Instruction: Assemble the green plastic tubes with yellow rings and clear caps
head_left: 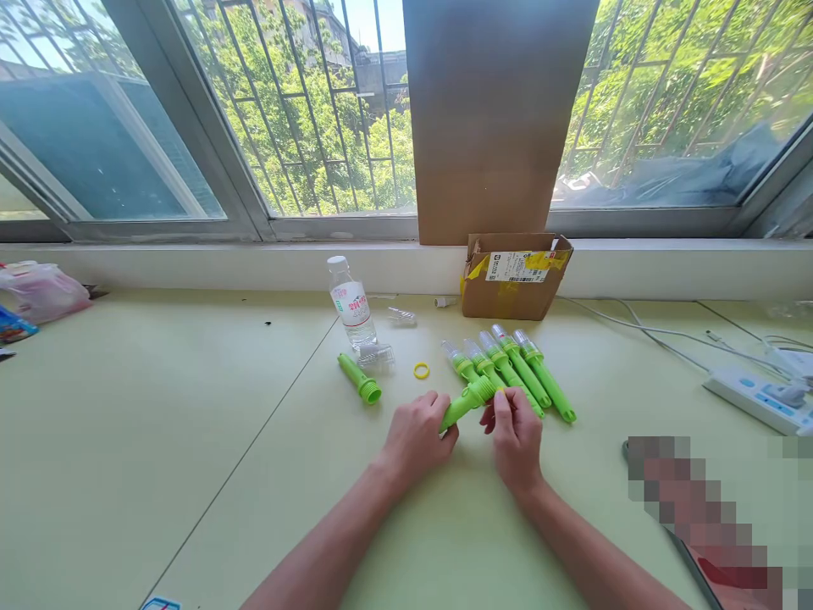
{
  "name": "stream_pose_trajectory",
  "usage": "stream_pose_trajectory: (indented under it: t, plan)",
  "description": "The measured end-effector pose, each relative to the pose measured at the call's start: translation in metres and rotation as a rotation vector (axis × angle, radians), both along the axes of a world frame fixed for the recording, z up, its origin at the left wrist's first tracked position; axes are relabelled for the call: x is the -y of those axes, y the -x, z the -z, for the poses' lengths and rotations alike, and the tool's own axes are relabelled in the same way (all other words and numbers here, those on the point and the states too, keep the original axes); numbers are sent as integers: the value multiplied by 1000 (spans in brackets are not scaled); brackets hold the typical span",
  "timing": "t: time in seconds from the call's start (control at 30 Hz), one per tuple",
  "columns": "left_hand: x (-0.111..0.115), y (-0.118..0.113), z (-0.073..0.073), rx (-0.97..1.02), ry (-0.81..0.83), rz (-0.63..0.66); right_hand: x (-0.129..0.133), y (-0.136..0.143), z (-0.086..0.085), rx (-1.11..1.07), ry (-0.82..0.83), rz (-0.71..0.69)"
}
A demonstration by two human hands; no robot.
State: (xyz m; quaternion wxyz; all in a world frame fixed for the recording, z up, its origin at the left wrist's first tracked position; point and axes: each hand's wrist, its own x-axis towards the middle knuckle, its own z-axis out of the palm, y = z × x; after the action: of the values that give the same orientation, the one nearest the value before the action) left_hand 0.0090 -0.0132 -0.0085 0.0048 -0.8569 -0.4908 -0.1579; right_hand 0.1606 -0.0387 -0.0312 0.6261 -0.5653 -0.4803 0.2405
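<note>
My left hand [419, 430] is wrapped round a green tube [467, 404], which is tilted with its threaded end up to the right. At that end my right hand [516, 428] pinches a small yellow piece [500, 390], mostly hidden by the fingers. Just behind lie several green tubes with clear caps [544, 377], side by side. Another green tube [360, 379], uncapped and threaded, lies to the left. A yellow ring [421, 370] rests flat between it and the capped tubes.
A water bottle [351, 305] stands behind the loose tube, near clear plastic parts [377, 355]. An open cardboard box [508, 288] is by the wall. At right are a power strip [755, 402] and cables; a pink bag [44, 292] is far left.
</note>
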Motion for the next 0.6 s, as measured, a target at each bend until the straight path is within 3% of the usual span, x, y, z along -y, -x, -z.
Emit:
stream_pose_trajectory:
  t: [0.37, 0.6]
  plan:
    - [1, -2, 3, 59, 43, 39, 2, 3, -1, 103, -21, -63]
    - [2, -2, 2, 40, 56, -7, 2, 4, -1, 159, -17, -60]
